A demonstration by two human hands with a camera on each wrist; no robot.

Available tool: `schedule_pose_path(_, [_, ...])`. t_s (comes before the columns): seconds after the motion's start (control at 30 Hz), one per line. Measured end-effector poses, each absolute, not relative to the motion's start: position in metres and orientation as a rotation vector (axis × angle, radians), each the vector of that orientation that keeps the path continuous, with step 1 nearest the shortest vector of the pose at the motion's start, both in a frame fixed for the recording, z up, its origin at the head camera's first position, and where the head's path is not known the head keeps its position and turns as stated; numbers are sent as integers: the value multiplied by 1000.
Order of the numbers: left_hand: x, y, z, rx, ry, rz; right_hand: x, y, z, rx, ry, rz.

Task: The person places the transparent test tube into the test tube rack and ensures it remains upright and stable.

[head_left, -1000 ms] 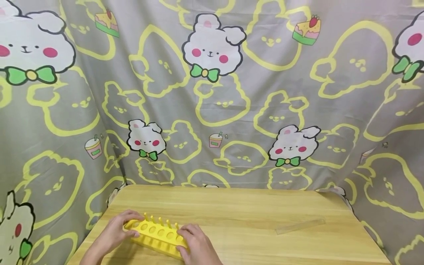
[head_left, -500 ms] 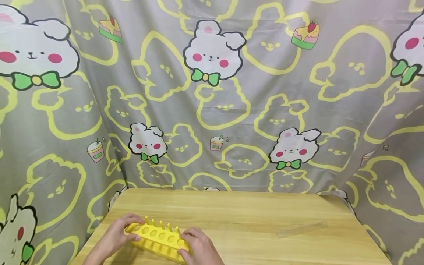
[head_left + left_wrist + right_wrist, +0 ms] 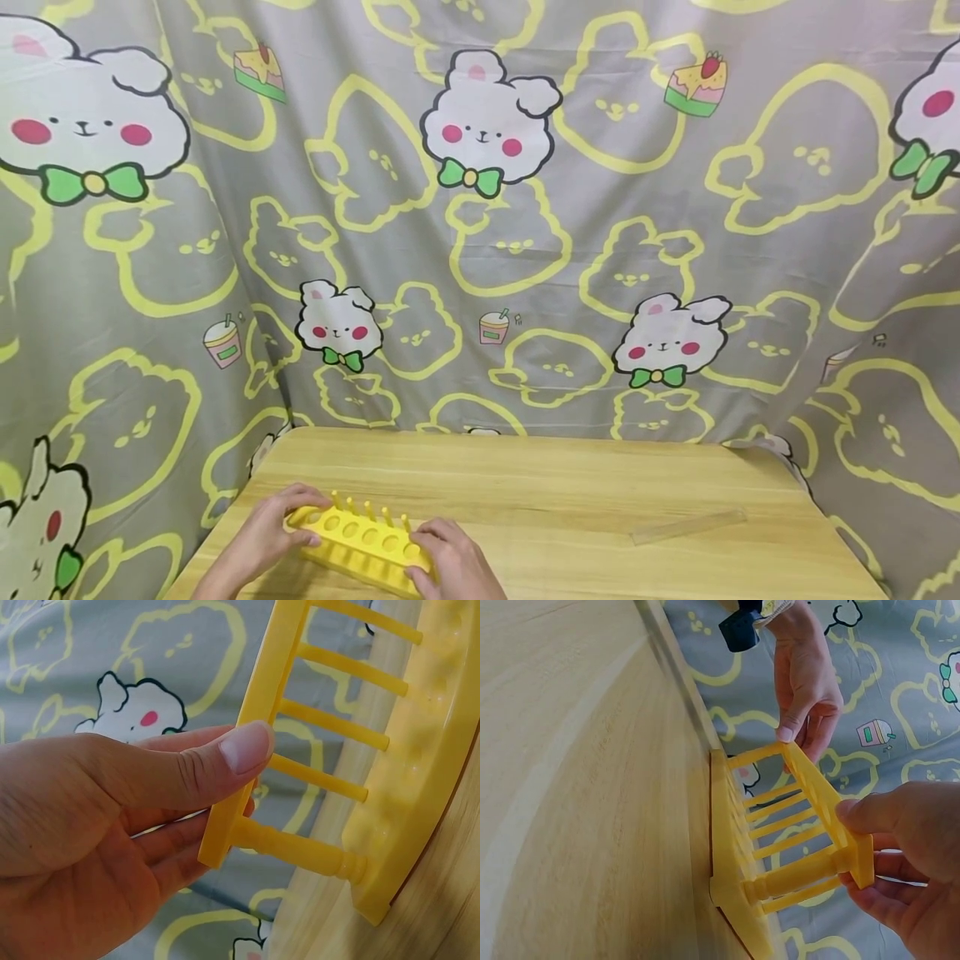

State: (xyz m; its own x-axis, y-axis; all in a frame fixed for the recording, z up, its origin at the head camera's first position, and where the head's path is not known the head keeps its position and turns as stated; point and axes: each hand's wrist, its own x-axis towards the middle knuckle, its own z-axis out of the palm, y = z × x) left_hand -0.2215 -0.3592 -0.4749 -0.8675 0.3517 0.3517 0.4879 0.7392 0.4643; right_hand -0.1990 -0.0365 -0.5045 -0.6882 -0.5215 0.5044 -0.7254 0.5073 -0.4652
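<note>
A yellow plastic test tube rack (image 3: 360,545) stands at the near left of the table, with a row of round holes along its top plate and several upright pegs (image 3: 386,517) behind. My left hand (image 3: 262,529) grips the left end of the top plate; in the left wrist view, the thumb of that hand (image 3: 150,780) lies over the plate and the fingers are behind it. At the other end, my right hand (image 3: 459,567) pinches the plate between thumb and fingers. Seen from the right wrist, the rack's base (image 3: 724,817) sits on the tabletop. Its holes show no tubes.
A clear flat strip, like a ruler (image 3: 688,527), lies on the right side of the wooden table (image 3: 525,475). Grey cloth (image 3: 525,400) printed with rabbits hangs behind the table and at both sides. A dark device (image 3: 740,631) is strapped at my left wrist.
The head view has shifted a little, so the whole scene sits slightly lower in it. Both hands keep their hold, and the rack stays at the same place on the table.
</note>
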Motion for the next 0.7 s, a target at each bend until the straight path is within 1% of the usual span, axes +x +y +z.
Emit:
schedule_pose_path(0.47, [-222, -345, -473, -627, -2673, -755, -203, -25, -502, 1010, -2482, 986])
schedule_pose_path(0.7, [-223, -337, -472, -644, -2682, -795, -206, -14, -498, 1052, -2441, 1011])
